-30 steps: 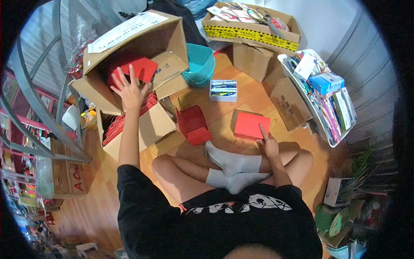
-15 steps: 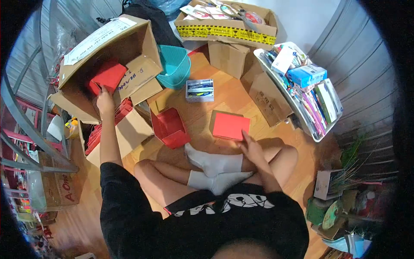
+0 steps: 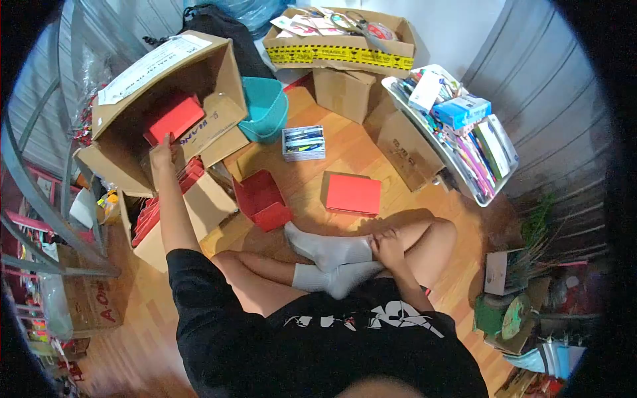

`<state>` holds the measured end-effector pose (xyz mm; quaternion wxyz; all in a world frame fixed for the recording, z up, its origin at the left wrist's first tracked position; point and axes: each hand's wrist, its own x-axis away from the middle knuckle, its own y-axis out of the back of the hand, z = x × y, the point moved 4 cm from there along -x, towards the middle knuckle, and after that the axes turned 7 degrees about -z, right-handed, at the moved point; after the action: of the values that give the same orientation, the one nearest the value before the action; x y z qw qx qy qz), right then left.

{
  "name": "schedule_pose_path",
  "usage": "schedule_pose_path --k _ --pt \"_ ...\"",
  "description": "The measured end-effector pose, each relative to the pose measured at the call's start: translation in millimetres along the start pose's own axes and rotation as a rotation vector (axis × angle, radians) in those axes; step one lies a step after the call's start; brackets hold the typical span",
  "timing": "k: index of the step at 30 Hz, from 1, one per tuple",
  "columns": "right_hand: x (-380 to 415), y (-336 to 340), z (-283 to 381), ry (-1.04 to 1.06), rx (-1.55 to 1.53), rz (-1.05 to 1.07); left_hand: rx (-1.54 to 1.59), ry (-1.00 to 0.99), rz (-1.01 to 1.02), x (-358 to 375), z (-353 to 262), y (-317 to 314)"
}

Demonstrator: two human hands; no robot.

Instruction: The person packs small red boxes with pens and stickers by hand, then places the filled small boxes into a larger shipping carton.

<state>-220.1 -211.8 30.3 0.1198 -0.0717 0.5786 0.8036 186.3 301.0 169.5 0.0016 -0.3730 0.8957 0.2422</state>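
My left hand (image 3: 162,156) reaches into the mouth of a tilted cardboard box (image 3: 229,86) and grips the near edge of a red box (image 3: 175,118) lying inside it. The fingertips are partly hidden against that edge. My right hand (image 3: 387,247) holds nothing and lies over my crossed leg by the white sock, fingers out. In front of it, a second red box (image 3: 353,196) rests on a piece of cardboard on the floor. An open red bin (image 3: 263,199) stands between my two hands.
Below the tilted box, a carton (image 3: 189,215) holds several red packets. Farther out are a teal basket (image 3: 264,109), a small tray of pens (image 3: 304,143), a carton with yellow tape (image 3: 338,54) and a white tray (image 3: 488,200) heaped with stationery. Metal shelving (image 3: 56,225) borders the left.
My right hand has left the red box on the floor and drawn back onto my leg. The red box at my left hand now lies flatter in the carton. The view has shifted slightly.
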Motion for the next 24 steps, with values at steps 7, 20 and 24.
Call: schedule_pose_path --k 7,20,24 --pt "-3.0 -4.9 0.0 0.048 0.061 -0.095 0.766 -0.18 0.086 58.0 -67.4 -1.3" --pt "-26.1 17.7 -2.1 -0.35 -0.253 0.036 0.325 -0.455 0.215 314.8 -138.3 85.3" --pt "-68.1 32.4 -10.6 -0.184 -0.251 -0.084 0.292 -0.201 0.468 330.7 -125.1 57.8"
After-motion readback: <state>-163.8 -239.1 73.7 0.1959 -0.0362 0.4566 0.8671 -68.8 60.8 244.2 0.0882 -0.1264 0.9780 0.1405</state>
